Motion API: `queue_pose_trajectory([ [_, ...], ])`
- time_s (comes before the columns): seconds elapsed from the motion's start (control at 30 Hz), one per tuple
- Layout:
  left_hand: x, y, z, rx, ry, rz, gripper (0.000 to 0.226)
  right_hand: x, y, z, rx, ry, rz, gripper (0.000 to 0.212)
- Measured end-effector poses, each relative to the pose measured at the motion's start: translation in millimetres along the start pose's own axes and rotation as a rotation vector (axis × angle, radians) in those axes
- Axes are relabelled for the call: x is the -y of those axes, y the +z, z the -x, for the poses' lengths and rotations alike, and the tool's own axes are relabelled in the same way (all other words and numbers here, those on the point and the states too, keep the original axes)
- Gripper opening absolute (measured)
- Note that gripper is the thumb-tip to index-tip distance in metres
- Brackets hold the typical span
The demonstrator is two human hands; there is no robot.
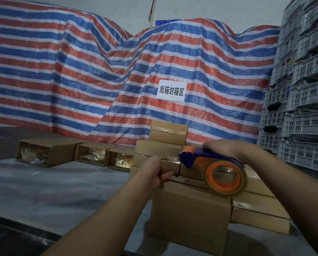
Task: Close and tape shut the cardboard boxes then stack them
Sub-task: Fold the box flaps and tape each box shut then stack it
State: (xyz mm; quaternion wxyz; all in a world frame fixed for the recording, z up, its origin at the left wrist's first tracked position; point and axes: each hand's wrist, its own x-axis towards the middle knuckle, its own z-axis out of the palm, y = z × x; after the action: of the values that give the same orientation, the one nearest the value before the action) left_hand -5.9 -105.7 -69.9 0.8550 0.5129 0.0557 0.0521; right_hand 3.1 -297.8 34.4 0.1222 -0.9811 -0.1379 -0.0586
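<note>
Nearest the camera, directly below both hands, a closed cardboard box point(189, 217) stands on the counter point(66, 183). At its top left edge the left hand point(153, 171) has its grip curled on the box's rim, thumb pointing right along the seam. Just right of that grip, the right hand point(226, 149) is clamped over the blue handle of a tape dispenser point(211, 161). The dispenser's orange roll of clear tape point(225, 177) hangs below the right hand, over the box top, and its blue nose points toward the left hand.

Beyond the hands rise stacked sealed boxes point(165, 143), and more taped ones point(261, 209) lie under the right forearm. Left of the left grip, farther back, three open boxes point(77, 152) lie on their sides. Behind everything hangs a striped tarp point(80, 71) bearing a white sign point(172, 91); grey crates point(302, 89) tower far right.
</note>
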Motion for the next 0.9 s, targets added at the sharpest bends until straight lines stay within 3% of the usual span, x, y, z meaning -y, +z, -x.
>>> queue_pose_trajectory([
  [0.07,-2,-4,0,-0.03,0.03,-0.044,0.016,7,0,-2,0.021,-0.063,0.183,0.026],
  [0.13,-2,-15,-7,-0.129,0.157,-0.285,0.016,11,1,-4,0.05,-0.073,0.255,0.024],
  [0.23,3,-35,-13,-0.136,0.32,-0.563,0.007,20,4,-8,0.107,-0.061,0.324,0.024],
  [0.4,15,-56,-16,-0.1,0.249,-0.66,0.013,41,11,-22,0.204,-0.023,0.364,0.024],
  [0.57,21,-61,-20,-0.107,0.229,-0.649,0.001,49,15,-28,0.243,0.002,0.41,0.026],
  [0.73,31,-64,-21,-0.082,0.207,-0.63,0.016,51,18,-34,0.231,0.045,0.317,0.039],
  [0.9,46,-57,-14,-0.018,-0.07,-0.596,0.009,54,21,-40,0.258,0.019,0.465,0.025],
])
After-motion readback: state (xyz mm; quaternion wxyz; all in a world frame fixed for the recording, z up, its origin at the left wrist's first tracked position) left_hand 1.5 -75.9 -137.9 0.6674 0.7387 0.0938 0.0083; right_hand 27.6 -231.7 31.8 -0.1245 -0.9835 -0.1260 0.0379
